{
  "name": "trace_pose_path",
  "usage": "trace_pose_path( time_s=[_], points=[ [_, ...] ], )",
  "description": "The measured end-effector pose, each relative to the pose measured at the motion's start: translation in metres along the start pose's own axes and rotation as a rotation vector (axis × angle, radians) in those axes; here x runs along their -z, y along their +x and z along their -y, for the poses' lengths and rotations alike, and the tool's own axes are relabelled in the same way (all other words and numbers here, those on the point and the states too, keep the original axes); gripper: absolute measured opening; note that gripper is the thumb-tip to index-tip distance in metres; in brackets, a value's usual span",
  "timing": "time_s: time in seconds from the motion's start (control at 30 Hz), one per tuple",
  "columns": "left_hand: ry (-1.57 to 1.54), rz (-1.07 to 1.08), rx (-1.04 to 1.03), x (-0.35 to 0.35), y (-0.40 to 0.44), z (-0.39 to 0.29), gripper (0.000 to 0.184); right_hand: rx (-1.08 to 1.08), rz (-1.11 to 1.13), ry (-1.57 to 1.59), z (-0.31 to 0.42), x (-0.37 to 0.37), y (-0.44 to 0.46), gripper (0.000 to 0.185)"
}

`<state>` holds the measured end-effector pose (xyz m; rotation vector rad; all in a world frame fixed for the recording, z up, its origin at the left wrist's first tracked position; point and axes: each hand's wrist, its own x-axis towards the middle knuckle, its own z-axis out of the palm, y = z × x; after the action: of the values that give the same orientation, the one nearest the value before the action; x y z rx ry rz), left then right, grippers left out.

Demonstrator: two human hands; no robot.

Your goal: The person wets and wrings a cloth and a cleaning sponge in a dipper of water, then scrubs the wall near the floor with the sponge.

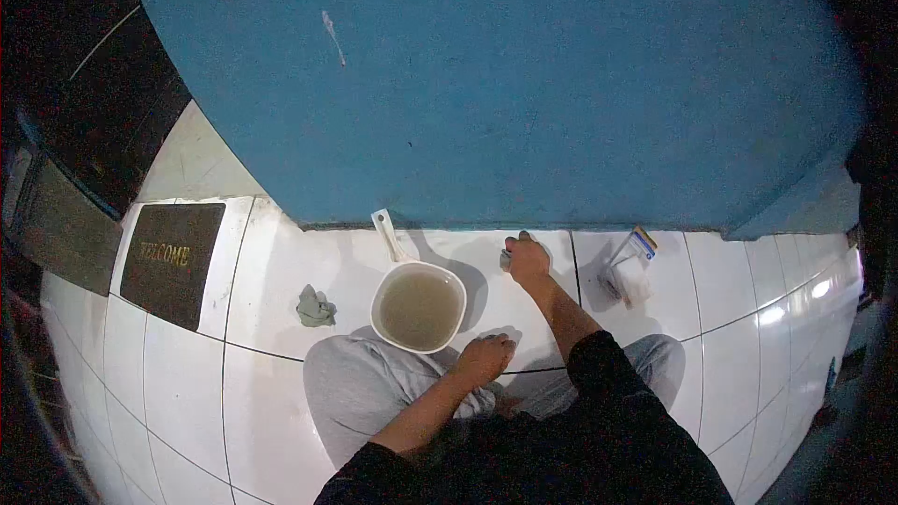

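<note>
My right hand presses down on the white tile close to the foot of the blue wall, its fingers closed round a small grey cloth-like piece. Most of that piece is hidden under the fingers. Over my lap, my left hand rests with its fingers curled in, and nothing shows in it. Left of both hands stands a white water dipper, holding cloudy brownish water, its handle pointing toward the wall. A crumpled grey cloth lies left of the dipper.
The blue wall rises right in front of me from the tiled floor. To the right of my right hand lies a clear plastic packet with a blue and yellow top. A dark "WELCOME" mat is at the left.
</note>
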<state>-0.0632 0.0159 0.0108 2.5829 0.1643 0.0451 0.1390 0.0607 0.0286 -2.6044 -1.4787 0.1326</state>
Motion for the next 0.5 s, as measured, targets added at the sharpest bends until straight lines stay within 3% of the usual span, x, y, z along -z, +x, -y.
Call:
trace_pose_path(
  time_s=[0.1, 0.5],
  points=[
    [-0.031, -0.063, -0.018, -0.001, 0.0, 0.0, 0.019, -0.014, 0.022, 0.002, 0.001, 0.003, -0.001, 0.03],
    [-0.016, 0.048, 0.022, 0.009, -0.001, -0.005, 0.021, 0.0, 0.011, -0.044, 0.005, 0.013, -0.004, 0.034]
  ],
)
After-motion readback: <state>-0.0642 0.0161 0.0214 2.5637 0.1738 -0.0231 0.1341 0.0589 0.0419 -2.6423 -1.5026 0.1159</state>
